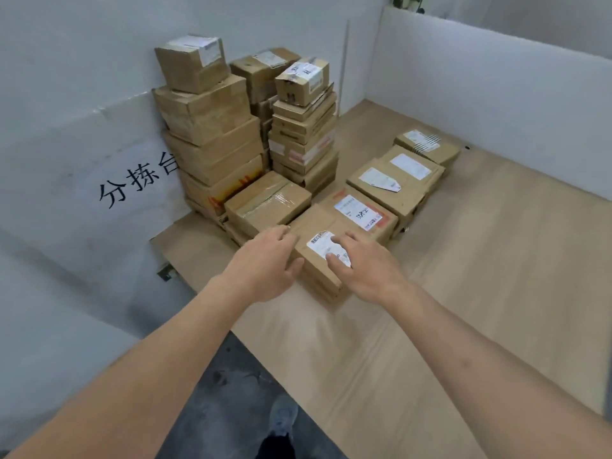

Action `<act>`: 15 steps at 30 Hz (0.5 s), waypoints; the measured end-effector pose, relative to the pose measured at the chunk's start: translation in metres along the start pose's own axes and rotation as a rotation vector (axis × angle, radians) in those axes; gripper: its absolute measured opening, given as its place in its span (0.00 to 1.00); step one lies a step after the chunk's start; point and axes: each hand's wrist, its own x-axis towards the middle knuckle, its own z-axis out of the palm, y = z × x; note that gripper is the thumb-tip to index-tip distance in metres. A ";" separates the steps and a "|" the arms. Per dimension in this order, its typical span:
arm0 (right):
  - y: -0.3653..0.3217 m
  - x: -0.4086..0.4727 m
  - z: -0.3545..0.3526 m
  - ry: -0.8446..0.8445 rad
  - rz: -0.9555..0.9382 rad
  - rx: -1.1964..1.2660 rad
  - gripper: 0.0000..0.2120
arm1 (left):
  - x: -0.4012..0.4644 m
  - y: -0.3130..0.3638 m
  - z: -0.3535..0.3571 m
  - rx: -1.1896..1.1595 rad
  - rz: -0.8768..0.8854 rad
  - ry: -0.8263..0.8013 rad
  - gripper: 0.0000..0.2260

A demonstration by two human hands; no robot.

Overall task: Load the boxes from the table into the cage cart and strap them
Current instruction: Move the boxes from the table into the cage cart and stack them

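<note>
A flat brown box with a white label (318, 260) lies nearest me on the wooden table (463, 293), on top of a low pile. My left hand (268, 263) touches its left side with relaxed fingers, thumb at the near edge. My right hand (361, 263) rests on its top, fingers spread over the label. Behind it a row of flat labelled boxes (397, 183) runs back to the right. Tall stacks of brown boxes (215, 137) stand against the wall at the back left. No cage cart is in view.
White panels (480, 94) wall the table at the back and left; the left one bears black characters (135, 180). The table's near edge runs diagonally, with dark floor and my shoe (281, 422) below it. Bare wood lies to the right.
</note>
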 end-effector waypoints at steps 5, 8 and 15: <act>0.036 0.044 0.025 -0.025 0.152 0.032 0.24 | 0.065 -0.001 0.038 0.023 0.073 -0.122 0.20; 0.048 0.067 0.038 -0.047 0.227 0.056 0.22 | 0.100 -0.007 0.064 0.033 0.090 -0.214 0.19; 0.076 0.111 0.074 -0.078 0.365 0.053 0.20 | 0.149 -0.021 0.119 0.053 0.102 -0.377 0.31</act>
